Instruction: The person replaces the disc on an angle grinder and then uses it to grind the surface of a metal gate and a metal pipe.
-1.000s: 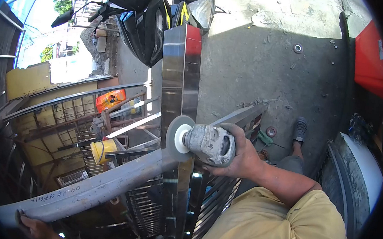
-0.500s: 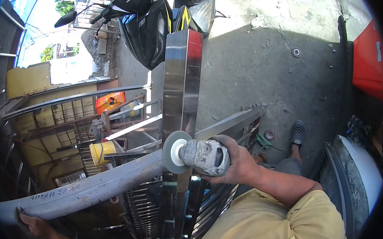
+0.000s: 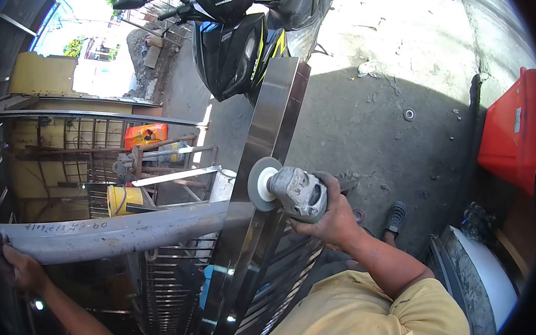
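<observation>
My right hand [image 3: 333, 213] is wrapped round the head of an angle grinder [image 3: 297, 192], whose grey disc [image 3: 258, 182] faces left. The disc overlaps the edge of a long, shiny metal beam [image 3: 270, 123]; whether they touch I cannot tell. At the far left my left hand [image 3: 21, 266] grips the end of a grey curved panel [image 3: 105, 233] with handwritten marks. The panel's right end meets the beam just below the disc. My left fingers curl over its lower edge, partly in shadow.
A black motorcycle [image 3: 233, 51] stands beyond the beam. Metal grilles [image 3: 173, 292] lie below the panel. A yellow bucket [image 3: 124, 201] and an orange bag [image 3: 146, 135] are at the left. On the right are a red container [image 3: 515, 133] and a shod foot [image 3: 395, 216].
The view has turned, so the beam now slants. The grinder sits farther right in view and higher than half a second ago. My left hand appears higher, still on the panel.
</observation>
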Motion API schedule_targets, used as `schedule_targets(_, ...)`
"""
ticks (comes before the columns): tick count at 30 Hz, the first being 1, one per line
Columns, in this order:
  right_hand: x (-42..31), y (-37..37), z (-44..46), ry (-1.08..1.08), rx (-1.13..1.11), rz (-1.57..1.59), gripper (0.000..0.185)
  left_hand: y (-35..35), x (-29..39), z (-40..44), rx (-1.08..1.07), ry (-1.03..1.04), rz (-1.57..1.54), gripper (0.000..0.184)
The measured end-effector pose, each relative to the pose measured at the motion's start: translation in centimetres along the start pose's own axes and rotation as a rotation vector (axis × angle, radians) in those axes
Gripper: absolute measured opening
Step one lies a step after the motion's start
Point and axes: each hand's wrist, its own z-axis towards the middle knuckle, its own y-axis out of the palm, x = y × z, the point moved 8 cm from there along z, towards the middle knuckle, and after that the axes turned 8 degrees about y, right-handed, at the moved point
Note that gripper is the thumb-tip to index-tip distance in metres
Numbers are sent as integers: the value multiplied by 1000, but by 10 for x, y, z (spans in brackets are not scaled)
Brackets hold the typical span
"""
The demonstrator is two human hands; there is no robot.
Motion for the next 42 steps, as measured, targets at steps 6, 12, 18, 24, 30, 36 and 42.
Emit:
schedule_targets(6,-52,-6,4,65,-211,-314,89,7,-13,-11,26,0,-72,25)
schedule_targets(12,-103,-17,34,232,-307,-537,91,6,-9,-2,-27,116,80,27)
schedule_targets(18,-131,-26,71,208,-301,-683,92,22,41,-23,-280,268,1043,31)
schedule_targets(24,-141,8,62,117,-371,-741,90,15,47,20,208,153,454,19)
schedule_targets(30,-138,5,72,153,-340,-743,88,-1,62,14,398,125,154,10)
schedule_targets(36,-138,-10,80,110,-271,-790,87,-10,77,11,468,89,29,8)
schedule_targets(42,-131,-9,34,83,-302,-637,96,-6,75,10,509,73,-18,6)
